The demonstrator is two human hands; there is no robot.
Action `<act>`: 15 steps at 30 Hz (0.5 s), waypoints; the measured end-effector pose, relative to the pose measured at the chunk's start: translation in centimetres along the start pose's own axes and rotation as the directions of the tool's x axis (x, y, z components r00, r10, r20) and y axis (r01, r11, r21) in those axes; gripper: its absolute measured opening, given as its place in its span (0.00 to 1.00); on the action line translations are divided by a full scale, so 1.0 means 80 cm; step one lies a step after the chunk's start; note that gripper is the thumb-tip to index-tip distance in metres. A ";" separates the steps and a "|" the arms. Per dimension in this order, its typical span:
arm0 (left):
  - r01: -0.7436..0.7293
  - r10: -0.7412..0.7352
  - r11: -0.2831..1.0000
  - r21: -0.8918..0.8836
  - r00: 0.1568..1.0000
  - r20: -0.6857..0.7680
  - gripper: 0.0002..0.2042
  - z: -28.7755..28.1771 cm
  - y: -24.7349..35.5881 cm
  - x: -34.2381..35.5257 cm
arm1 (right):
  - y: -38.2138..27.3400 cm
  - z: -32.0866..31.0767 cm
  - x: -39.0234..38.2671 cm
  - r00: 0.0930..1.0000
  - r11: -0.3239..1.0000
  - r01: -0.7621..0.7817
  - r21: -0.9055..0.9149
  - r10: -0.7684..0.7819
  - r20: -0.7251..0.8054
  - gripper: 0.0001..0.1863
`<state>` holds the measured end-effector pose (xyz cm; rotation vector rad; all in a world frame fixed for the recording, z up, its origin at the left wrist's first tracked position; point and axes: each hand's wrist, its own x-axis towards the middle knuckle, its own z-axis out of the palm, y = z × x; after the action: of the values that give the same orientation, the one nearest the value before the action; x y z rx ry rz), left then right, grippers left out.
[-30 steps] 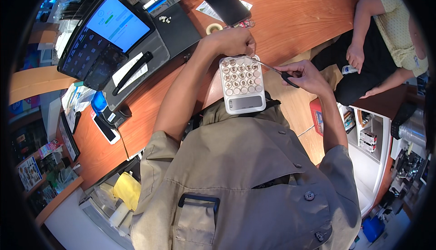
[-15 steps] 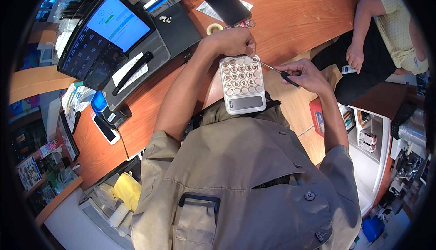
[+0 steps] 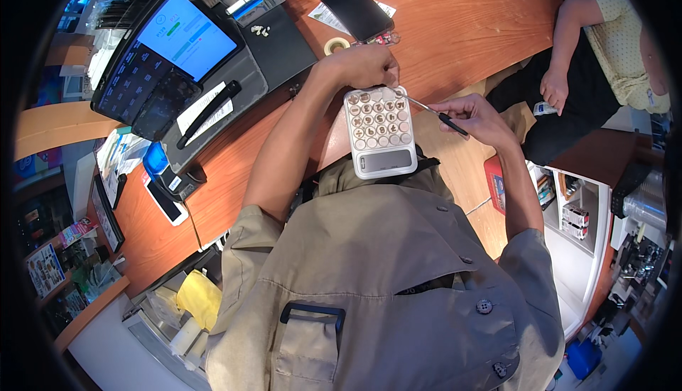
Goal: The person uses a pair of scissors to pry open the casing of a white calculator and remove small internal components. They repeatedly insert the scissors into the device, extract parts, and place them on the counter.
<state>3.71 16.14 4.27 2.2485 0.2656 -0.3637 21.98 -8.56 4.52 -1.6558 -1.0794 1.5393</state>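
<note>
A white calculator [image 3: 382, 161] with round cream keys stands at the table's near edge, just in front of my body. Its keys face up and its dark display is at the end closest to me. My right hand [image 3: 477, 117] is closed on a screwdriver [image 3: 452, 124] with a black handle. The slim metal shaft points left, its tip at the calculator's far right corner. Curled at that far edge, my left hand [image 3: 368, 66] has its fingertips pressed together beside the tip. Whatever they pinch, if anything, is hidden.
Beyond my left hand lie a roll of tape [image 3: 336, 46] and a black phone [image 3: 354, 9]. A lit touchscreen terminal [image 3: 186, 32] stands at the left. Another person's hand [image 3: 555, 91] rests at the right, above a white shelf unit [image 3: 579, 249].
</note>
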 end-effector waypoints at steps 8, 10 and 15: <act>-0.106 0.088 0.993 -0.045 0.950 -0.299 0.08 0.002 0.004 -0.004 | 0.015 -0.011 -0.005 0.996 0.997 0.074 0.029 -0.073 -0.045 0.22; -0.108 0.084 0.994 -0.026 0.885 -0.458 0.07 0.001 0.013 -0.019 | 0.018 -0.013 -0.008 0.992 0.994 0.090 0.057 -0.084 -0.096 0.22; -0.201 -0.196 0.826 -0.526 0.773 -0.603 0.05 -0.004 0.038 -0.078 | 0.037 -0.003 -0.006 0.978 0.980 0.117 0.159 -0.086 -0.189 0.25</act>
<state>-1.15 14.01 8.75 1.6874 0.6369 0.4717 22.69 -10.34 2.21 -1.5661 -0.8972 1.3469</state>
